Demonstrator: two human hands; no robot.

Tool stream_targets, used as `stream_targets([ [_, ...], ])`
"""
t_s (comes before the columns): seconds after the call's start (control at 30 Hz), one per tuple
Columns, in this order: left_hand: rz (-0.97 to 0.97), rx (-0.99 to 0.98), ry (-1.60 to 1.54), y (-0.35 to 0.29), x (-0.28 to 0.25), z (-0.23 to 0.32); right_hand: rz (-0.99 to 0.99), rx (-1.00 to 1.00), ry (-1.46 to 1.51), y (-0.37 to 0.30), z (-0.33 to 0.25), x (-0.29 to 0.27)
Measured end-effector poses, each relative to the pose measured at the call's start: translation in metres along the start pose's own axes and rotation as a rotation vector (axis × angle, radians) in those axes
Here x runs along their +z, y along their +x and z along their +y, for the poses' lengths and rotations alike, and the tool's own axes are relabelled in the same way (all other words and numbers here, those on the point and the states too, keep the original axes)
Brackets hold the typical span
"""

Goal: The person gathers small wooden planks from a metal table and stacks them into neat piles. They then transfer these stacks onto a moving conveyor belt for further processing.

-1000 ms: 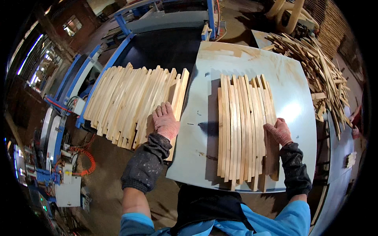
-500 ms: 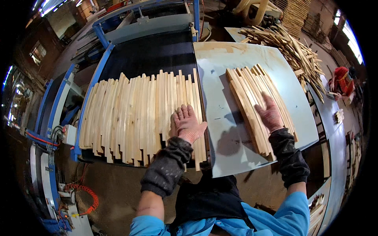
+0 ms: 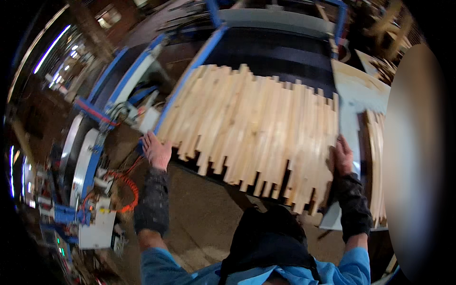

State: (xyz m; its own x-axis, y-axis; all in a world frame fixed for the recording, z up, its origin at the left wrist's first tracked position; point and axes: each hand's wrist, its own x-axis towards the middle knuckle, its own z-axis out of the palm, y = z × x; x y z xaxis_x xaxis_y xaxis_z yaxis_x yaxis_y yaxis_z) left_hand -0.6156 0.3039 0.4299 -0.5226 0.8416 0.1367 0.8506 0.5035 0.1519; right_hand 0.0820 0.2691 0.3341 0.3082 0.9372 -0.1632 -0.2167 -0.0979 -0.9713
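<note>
A wide row of pale wooden strips [image 3: 247, 128] lies side by side on a dark conveyor belt [image 3: 275, 52], their near ends uneven. My left hand [image 3: 156, 151], in a pinkish glove, is at the row's near left corner beside the blue side rail [image 3: 209, 47]. Its fingers are stretched out and hold nothing. Along the right side of the row is my right hand [image 3: 343, 156], gloved too, its fingers extended against or close to the outermost strip; blur hides the exact contact.
A pale sheet-topped table [image 3: 351, 95] adjoins the belt on the right, bearing a smaller stack of strips [image 3: 375, 166]. An orange coiled hose [image 3: 130, 192] hangs at the left by blue-and-white machinery. A large blurred pale shape [image 3: 413, 166] covers the far right.
The view has swung left. My left hand has left the top of the strips for their left corner. My right hand has moved from the smaller stack to the row's right side.
</note>
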Motion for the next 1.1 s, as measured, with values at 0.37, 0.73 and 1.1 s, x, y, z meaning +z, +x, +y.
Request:
stream_targets([
  [0.37,-0.099,-0.054,0.195,0.136,-0.021,-0.043,-0.007,-0.107,-0.211,0.013,0.016,-0.029],
  [0.73,0.088,0.105,-0.578,-0.031,0.007,-0.175,-0.033,-0.194,-0.031,-0.068,0.023,0.030],
  [1.1,-1.017,-0.005,-1.624,-0.344,0.030,-0.066,-0.009,-0.151,-0.393,-0.065,-0.002,0.016],
])
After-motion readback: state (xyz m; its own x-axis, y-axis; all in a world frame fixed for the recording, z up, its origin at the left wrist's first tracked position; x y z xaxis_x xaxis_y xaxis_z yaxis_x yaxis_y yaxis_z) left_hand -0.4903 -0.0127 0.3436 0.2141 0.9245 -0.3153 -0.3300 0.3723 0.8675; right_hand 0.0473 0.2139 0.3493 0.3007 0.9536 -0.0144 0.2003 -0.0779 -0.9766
